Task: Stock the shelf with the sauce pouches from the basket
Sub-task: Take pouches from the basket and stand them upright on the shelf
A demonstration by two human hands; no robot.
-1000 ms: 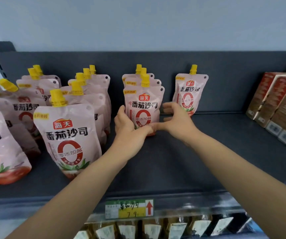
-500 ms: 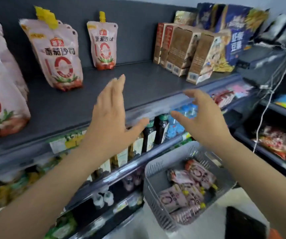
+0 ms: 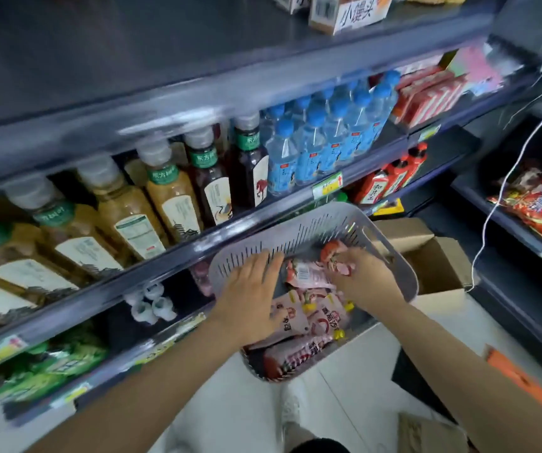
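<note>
Reaching into a grey slotted basket, set low in front of the shelving and just beside an open cardboard box.

Contents of basket: sauce pouches, pink with yellow caps, lying flat and overlapping in a loose heap; one barcode side up, several label side up.

Left hand: palm down over the near-left part of the heap, fingers straight and pressed together, tips close to the basket's far wall. Contact with the pouches lost in blur; cannot tell.

Right hand: at the far-right part of the heap, fingers curled round a crumpled pouch, red end uppermost.

Top shelf: dark board above the drinks, with a printed carton at its far end.

Shelf beneath, left to right: tea bottles with pale caps, water bottles with blue caps, red boxes.

Lower tiers: red bottles behind the basket, green packs at far left.

Right-hand unit: white cable hanging in front of snack bags.
</note>
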